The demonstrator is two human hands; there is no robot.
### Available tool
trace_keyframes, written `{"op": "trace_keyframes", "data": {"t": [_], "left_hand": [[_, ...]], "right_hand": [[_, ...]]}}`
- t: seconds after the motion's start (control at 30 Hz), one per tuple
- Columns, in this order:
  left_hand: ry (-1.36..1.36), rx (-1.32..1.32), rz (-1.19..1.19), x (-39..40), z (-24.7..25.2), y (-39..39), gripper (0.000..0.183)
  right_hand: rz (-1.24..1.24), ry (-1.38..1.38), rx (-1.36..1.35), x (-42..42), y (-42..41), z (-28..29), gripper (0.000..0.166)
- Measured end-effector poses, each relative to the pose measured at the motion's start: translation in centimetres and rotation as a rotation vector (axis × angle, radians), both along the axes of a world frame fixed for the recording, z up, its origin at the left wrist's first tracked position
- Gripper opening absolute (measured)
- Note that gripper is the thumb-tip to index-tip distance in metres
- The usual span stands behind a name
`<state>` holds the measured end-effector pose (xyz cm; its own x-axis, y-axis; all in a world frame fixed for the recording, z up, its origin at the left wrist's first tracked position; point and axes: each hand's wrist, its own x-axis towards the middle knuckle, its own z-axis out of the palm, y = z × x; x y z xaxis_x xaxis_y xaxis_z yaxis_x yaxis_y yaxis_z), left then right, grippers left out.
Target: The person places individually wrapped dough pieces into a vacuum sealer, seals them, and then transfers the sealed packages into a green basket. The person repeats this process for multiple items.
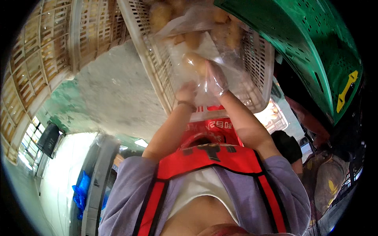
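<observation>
A pale slatted plastic crate (153, 65) stands before me, holding clear plastic sheeting (192, 22) and several yellow-brown rounded pieces, apparently food. In a clear plastic glove, my right hand (218, 79) grips one yellowish rounded piece (193, 61) over the crate. Glare and clear film blur that piece's outline. My left hand (186, 91) is close by on the left, a dark band around its wrist. Motion blur hides its fingers, and I cannot tell whether it pinches the film. More yellow-brown pieces (233, 35) lie farther back in the crate, partly under the sheeting.
Stacked slatted crates (44, 50) rise at the left. A green perforated plastic crate (298, 38) with a yellow handle (347, 91) leans in at the upper right. Bare grey floor (118, 85) shows on the left. Part of a person (327, 180) is at the lower right.
</observation>
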<state>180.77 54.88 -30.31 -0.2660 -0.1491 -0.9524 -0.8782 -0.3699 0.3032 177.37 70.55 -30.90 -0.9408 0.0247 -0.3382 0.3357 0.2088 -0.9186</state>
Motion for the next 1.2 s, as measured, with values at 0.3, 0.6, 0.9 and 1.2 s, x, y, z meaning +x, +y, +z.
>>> {"op": "trace_keyframes", "data": {"t": [0.3,0.6,0.9,1.2], "left_hand": [[0.395,-0.019,-0.284,7.1,-8.8,-1.2,0.016],[-0.043,0.139,-0.089,0.7,-1.1,0.3,0.019],[0.167,0.120,-0.253,5.7,-7.7,-0.8,0.014],[-0.159,0.148,0.010,0.1,-2.3,0.9,0.015]], "right_hand": [[0.395,-0.687,0.438,-4.5,9.4,10.0,0.016],[0.111,-0.268,0.655,-14.8,-4.4,-11.2,0.068],[-0.096,-0.196,0.071,-6.8,6.5,2.2,0.060],[0.276,-0.512,0.817,4.9,11.1,5.8,0.058]]}}
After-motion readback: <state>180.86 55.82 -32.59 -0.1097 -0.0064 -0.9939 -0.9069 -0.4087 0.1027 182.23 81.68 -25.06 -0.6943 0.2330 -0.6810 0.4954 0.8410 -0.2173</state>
